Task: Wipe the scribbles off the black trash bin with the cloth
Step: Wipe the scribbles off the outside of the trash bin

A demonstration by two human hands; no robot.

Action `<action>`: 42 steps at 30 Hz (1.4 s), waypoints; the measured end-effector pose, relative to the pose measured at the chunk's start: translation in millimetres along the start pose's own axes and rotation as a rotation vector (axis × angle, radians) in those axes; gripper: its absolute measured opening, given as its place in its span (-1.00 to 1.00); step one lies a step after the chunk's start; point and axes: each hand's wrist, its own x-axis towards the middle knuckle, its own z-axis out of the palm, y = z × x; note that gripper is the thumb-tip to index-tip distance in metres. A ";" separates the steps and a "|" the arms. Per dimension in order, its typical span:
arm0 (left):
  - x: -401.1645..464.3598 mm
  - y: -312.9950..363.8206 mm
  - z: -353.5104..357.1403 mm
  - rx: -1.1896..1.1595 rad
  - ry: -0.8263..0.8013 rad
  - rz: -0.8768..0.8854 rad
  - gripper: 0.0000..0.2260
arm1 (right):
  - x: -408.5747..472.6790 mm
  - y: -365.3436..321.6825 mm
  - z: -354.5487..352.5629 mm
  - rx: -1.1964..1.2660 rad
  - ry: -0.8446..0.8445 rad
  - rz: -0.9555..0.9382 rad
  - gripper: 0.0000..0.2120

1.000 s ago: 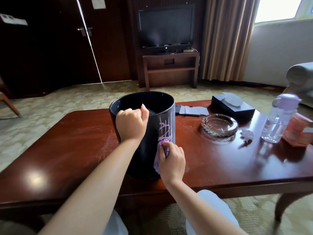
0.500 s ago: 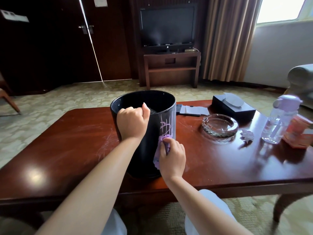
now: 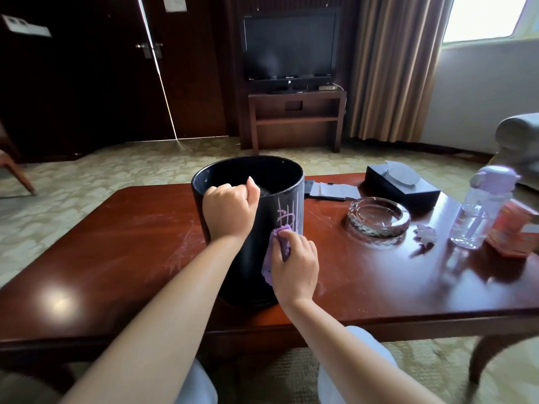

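Reddish-brown polished wood forms the surface point(image 3: 116, 258), and near its middle the black trash bin point(image 3: 233, 272) is stood upright. At the bin's near rim the left hand point(image 3: 229, 209) is seen, its fingers curled over the edge and the thumb raised, so the bin is gripped and steadied. On the bin's outer wall, just right of that hand, pale scribbles point(image 3: 287, 215) are still plainly visible: several upright strokes crossed by looping lines. Directly below them the purple cloth point(image 3: 275, 252) is pressed against the wall by the right hand point(image 3: 294, 265), whose fingers are closed round the bunched fabric; the cloth's upper edge touches the lowest marks.

Farther right on the surface a glass ashtray point(image 3: 379, 217), a dark tissue box point(image 3: 404, 185) and a clear water bottle point(image 3: 478, 208) are set well apart from the bin.

The wiping is judged to be under way but far from finished. The wall beneath the cloth looks clean, while most of the marks above it remain to be rubbed off.
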 end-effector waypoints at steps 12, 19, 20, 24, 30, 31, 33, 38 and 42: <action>0.2 -1.5 0.1 -0.005 -0.013 0.019 -0.54 | 22.7 -0.5 -6.5 -0.017 -0.056 -0.061 -0.86; 0.4 -1.8 -0.3 0.001 -0.024 0.020 -0.55 | 28.6 -3.2 -6.3 -0.009 -0.024 -0.088 -0.89; 0.4 -1.8 -0.1 0.001 -0.026 0.019 -0.54 | 30.0 -3.2 -6.8 0.007 0.004 -0.122 -0.88; 0.7 -1.3 -1.6 0.004 -0.023 0.017 -0.55 | 32.2 -7.6 -6.3 0.052 0.057 -0.151 -0.84; 1.0 -0.7 -2.6 -0.002 -0.038 -0.005 -0.54 | 35.3 -9.5 -6.3 0.077 0.097 -0.189 -0.83; 0.9 -0.6 -2.9 -0.006 -0.039 -0.008 -0.53 | 36.8 -10.9 -6.8 0.070 0.086 -0.171 -0.86; 1.2 -0.4 -3.3 -0.011 -0.044 -0.016 -0.53 | 41.0 -13.8 -7.5 0.044 0.043 -0.136 -0.89; 1.3 1.2 -2.8 -0.040 -0.065 -0.067 -0.51 | 51.7 -21.2 -10.4 0.058 0.129 -0.195 -0.92; 1.3 0.5 -4.8 -0.166 -0.085 -0.164 -0.47 | 54.5 -19.5 -13.2 0.047 0.133 -0.309 -0.87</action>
